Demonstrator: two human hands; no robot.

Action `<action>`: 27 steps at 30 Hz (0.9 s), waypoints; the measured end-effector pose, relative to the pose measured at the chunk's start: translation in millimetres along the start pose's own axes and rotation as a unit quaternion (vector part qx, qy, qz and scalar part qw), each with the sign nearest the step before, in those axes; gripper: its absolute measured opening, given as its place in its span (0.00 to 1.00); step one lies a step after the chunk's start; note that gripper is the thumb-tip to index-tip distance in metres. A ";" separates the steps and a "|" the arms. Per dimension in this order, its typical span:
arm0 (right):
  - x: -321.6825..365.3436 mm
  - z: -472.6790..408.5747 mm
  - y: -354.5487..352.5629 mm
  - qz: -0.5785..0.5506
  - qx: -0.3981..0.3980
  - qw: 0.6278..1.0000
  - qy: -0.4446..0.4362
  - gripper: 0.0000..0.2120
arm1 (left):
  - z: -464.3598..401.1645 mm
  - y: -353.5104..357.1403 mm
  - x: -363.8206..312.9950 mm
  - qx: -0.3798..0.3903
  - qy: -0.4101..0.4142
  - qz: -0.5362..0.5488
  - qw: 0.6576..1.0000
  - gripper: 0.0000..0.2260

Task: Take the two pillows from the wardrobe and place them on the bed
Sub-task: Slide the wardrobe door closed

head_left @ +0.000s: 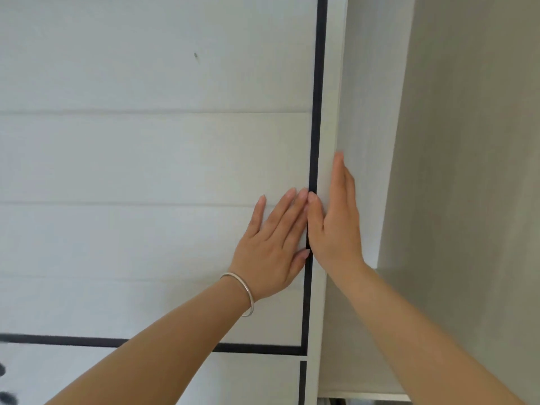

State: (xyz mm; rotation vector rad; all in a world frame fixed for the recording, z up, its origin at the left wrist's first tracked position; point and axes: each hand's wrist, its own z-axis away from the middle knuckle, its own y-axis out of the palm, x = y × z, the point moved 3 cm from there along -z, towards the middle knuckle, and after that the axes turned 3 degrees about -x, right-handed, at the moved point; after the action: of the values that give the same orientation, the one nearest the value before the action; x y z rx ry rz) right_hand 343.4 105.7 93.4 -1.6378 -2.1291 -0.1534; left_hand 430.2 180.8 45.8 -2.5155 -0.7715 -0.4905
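White panelling pretty much fills the shot, it's the front of the wardrobe (152, 159), a big pale door with faint horizontal grooves running across it and a thin black line framing it down the right side and along the bottom. Right of that black line there's a narrow white edge strip (330, 112), and past it a flat greyish-beige side panel or wall (467, 171) going off to the right, can't really tell which it is. Below the bottom black line another white panel (248, 381) starts, with its own short black vertical line.

Door looks closed, so the inside isn't visible and neither of the two pillows is in view anywhere. No bed in the shot either.

Both bare forearms come up from the bottom of the frame. The left hand (273, 247) is flat on the door with fingers spread loosely, fingertips right up against the vertical black line, not holding anything. The right hand (336, 226) is flat too, fingers straight and together, lying along the white edge strip just right of the line, thumb touching the line, also holding nothing. The two hands are just beside each other, nearly touching at the fingertips.

Smallest bit: a thin silver bangle (242, 293) on the left wrist, and a tiny dark speck (195, 55) higher up on the door.
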 end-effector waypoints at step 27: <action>-123.8 -7.7 -203.8 0.507 -0.212 0.829 -0.106 0.23 | -134.1 26.9 -198.9 -0.008 0.041 0.098 0.994 0.35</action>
State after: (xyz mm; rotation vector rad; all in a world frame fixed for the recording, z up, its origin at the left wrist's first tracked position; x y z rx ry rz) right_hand 178.2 -66.3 86.0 -2.9282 -1.0976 -0.1046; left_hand 264.8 5.4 57.9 -2.5354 -0.4863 -0.5292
